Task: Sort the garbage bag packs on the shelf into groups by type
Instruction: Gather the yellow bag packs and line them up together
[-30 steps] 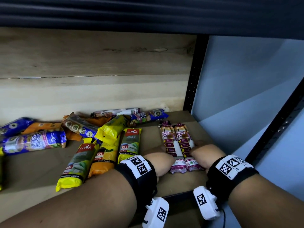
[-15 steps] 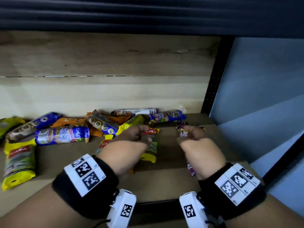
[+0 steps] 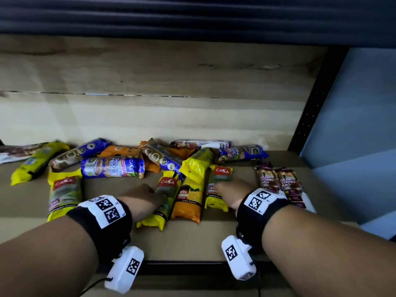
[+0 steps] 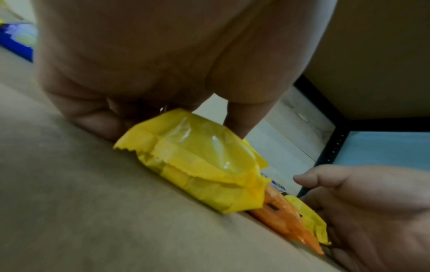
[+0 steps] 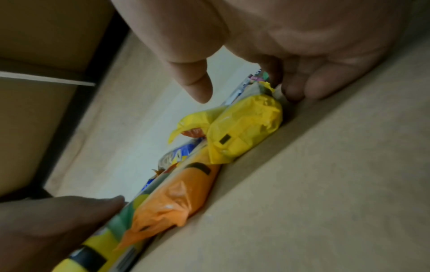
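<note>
Several garbage bag packs lie on the wooden shelf point(image 3: 192, 239). My left hand point(image 3: 147, 194) grips a yellow CASA pack point(image 3: 165, 200), its fingers curled on one side and its thumb point(image 4: 237, 119) on the other side of that pack point(image 4: 197, 156). My right hand point(image 3: 229, 187) arches over a second yellow CASA pack point(image 3: 216, 202); its fingertips point(image 5: 300, 92) touch the far side of the pack point(image 5: 244, 128) while its thumb point(image 5: 197, 86) stays lifted off. An orange 60L pack point(image 3: 188, 204) lies between the two. Two brown draw string packs point(image 3: 278, 183) lie side by side at the right.
Blue Singlet Handle packs point(image 3: 111, 168), orange and yellow packs are heaped against the back wall. Another yellow CASA pack point(image 3: 64, 191) lies at the left. A black upright post point(image 3: 308, 112) bounds the shelf on the right. Bare board runs along the front edge.
Both hands left the near ends of the draw string packs, lifted, and shifted left onto the yellow CASA packs. The head view has swung left, showing more packs.
</note>
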